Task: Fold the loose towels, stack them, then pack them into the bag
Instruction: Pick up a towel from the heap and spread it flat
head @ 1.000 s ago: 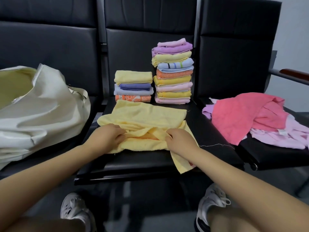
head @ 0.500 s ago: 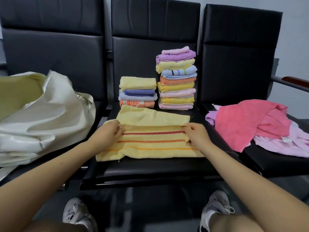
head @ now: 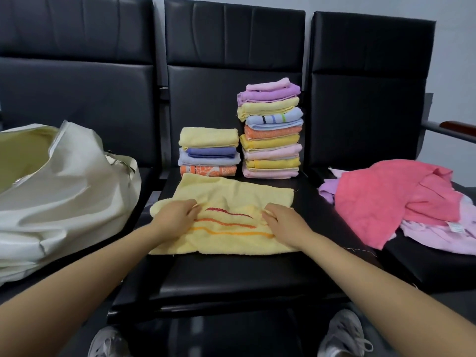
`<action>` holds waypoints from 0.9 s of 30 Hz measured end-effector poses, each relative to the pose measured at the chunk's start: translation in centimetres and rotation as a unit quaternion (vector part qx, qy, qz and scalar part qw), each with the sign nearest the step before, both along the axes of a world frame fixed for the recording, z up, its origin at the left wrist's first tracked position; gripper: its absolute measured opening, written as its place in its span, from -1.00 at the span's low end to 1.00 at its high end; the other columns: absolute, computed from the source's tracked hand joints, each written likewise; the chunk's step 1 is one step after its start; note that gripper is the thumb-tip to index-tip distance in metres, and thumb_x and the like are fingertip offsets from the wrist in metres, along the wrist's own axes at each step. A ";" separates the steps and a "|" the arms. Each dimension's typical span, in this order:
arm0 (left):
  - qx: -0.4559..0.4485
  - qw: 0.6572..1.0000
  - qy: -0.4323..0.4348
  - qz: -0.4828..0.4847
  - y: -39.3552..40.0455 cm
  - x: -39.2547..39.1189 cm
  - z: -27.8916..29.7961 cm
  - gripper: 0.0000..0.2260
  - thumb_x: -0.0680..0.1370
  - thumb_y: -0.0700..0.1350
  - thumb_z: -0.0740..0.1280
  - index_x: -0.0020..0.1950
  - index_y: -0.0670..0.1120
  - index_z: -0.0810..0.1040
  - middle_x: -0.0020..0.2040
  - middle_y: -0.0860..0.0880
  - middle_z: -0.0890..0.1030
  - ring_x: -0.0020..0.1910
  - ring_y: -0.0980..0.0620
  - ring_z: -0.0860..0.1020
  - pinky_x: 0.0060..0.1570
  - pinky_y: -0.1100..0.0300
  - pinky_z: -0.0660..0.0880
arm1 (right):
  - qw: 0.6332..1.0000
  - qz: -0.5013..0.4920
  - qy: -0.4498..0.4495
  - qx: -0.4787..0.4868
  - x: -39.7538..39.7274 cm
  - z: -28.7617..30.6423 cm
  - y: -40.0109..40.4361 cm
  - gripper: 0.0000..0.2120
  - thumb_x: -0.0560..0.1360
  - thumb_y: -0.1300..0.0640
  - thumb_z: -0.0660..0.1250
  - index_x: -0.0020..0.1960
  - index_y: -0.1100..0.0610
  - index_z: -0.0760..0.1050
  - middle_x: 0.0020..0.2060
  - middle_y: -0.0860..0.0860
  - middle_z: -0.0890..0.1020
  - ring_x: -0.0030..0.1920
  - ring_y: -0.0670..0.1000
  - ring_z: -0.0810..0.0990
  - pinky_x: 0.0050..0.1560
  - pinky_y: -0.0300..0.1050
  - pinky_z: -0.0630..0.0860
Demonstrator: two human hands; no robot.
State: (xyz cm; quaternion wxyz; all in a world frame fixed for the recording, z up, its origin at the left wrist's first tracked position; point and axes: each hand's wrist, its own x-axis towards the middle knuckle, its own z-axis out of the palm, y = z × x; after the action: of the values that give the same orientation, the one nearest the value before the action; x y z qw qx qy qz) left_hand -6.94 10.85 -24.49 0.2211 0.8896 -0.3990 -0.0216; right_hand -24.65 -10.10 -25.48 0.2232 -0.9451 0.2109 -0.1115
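A yellow towel (head: 231,199) with red, orange and amber stripes lies on the middle black seat (head: 231,279), its striped part rumpled. The left hand (head: 175,219) rests on the towel's left part, its fingers (head: 192,206) curled and pinching a fold of cloth at the tips. The right hand (head: 286,222) sits on the right part, its fingers (head: 270,211) likewise bent and gripping a raised ridge of the towel (the fingertips themselves are tucked under, so how much cloth they hold is hard to make out).

Behind the towel, against the seat back, stand two piles of folded towels: a short stack (head: 209,152) on the left and a tall stack (head: 270,130) just beside it on the right. The short stack's bottom edge is hidden by the yellow towel's far hem.

On the left seat lies a cream bag (head: 64,191), its mouth open; it is cut off by the picture's left edge and its inside is only partly visible. On the right seat is a heap of loose towels (head: 386,202), pink on top with lilac ones beneath, running out of view at the right. Two grey shoes (head: 342,333) show below, cropped by the bottom edge.
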 end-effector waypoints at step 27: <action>-0.036 0.992 0.011 0.118 -0.7 3.5 2.5 -0.80 0.60 -0.03 0.24 -0.10 -0.04 0.62 -0.14 0.00 0.63 -0.17 0.07 0.54 -0.06 0.07 0.52 | 0.964 -0.238 -0.049 0.104 2.0 0.3 -4.6 -0.77 0.52 0.11 0.25 -0.31 0.07 0.43 -0.22 0.07 0.58 -0.10 0.14 0.57 -0.21 -0.12 0.36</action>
State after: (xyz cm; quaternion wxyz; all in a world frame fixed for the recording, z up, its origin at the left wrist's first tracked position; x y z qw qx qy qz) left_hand -3.43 10.17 -21.97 0.2580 0.9218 -0.2893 0.0095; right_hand -22.67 -14.72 -25.19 0.2975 -0.8326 0.4290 -0.1850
